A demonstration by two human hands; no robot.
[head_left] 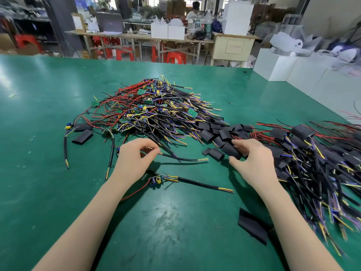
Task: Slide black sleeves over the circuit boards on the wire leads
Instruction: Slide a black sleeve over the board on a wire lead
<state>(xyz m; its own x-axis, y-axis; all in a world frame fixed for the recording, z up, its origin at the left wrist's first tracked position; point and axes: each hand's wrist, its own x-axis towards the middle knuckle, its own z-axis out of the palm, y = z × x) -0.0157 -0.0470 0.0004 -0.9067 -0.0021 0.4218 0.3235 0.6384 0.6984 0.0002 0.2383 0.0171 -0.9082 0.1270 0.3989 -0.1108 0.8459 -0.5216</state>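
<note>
My left hand (pixel 134 159) pinches a wire lead (pixel 183 159) by its end, near a small ring terminal, and the black cable trails off to the right. My right hand (pixel 252 159) reaches into the heap of loose black sleeves (pixel 220 133) and its fingers curl round one sleeve (pixel 230 150). A bare circuit board with its lead (pixel 156 179) lies on the green table (pixel 48 114) between my forearms. Behind it sits a big tangle of unsleeved boards and wires (pixel 152 108). Sleeved leads (pixel 312 153) are piled on the right.
A flat black sleeve (pixel 253 225) lies by my right forearm, and two more sleeves (pixel 83 134) lie at the left beside stray leads. White boxes (pixel 293 67) stand at the table's far right. Workbenches, red stools and a seated person are beyond.
</note>
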